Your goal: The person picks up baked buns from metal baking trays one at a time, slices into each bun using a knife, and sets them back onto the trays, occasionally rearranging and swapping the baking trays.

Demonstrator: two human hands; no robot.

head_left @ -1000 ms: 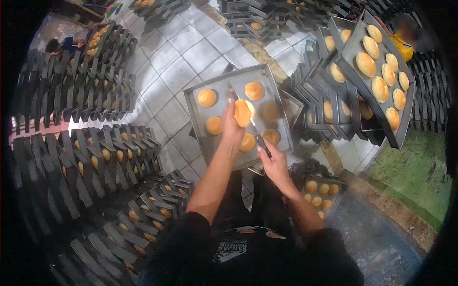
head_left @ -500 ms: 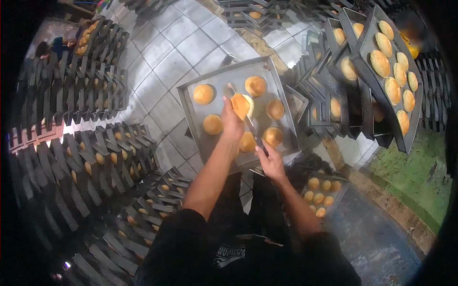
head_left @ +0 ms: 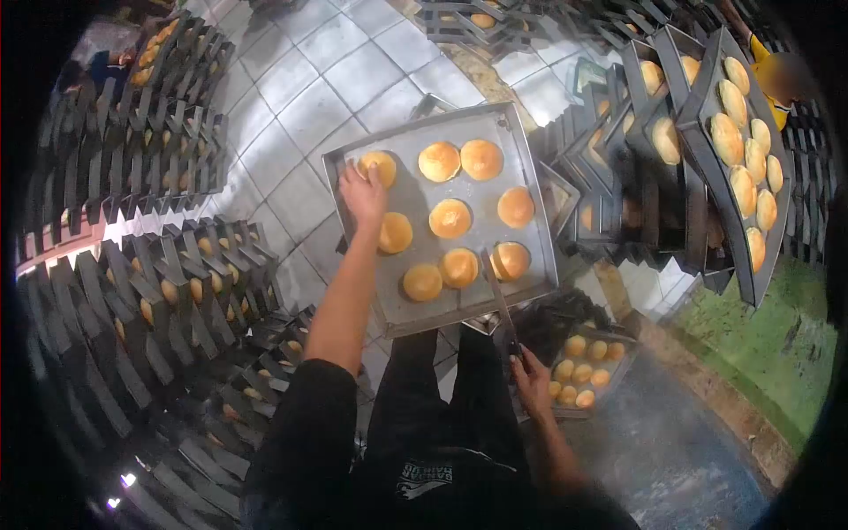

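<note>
A grey metal baking tray (head_left: 530, 177) lies in front of me with several golden buns on it. My left hand (head_left: 364, 194) reaches to the tray's far left corner, and its fingers curl over the near side of a bun (head_left: 382, 162) there. My right hand (head_left: 533, 382) is drawn back below the tray's near edge. It grips the dark handle of a knife (head_left: 500, 305), whose blade points up over the tray rim toward another bun (head_left: 511, 261).
Stacks of dark trays with buns stand at the left (head_left: 168, 291) and the right (head_left: 742, 150). A smaller tray of little buns (head_left: 579, 375) sits by my right hand. A person in yellow (head_left: 777, 79) is at the upper right. Pale floor tiles (head_left: 300, 97) lie beyond the tray.
My left hand let go of the bun it held over the tray's middle and moved to the far left bun. My right hand pulled the knife back toward me.
</note>
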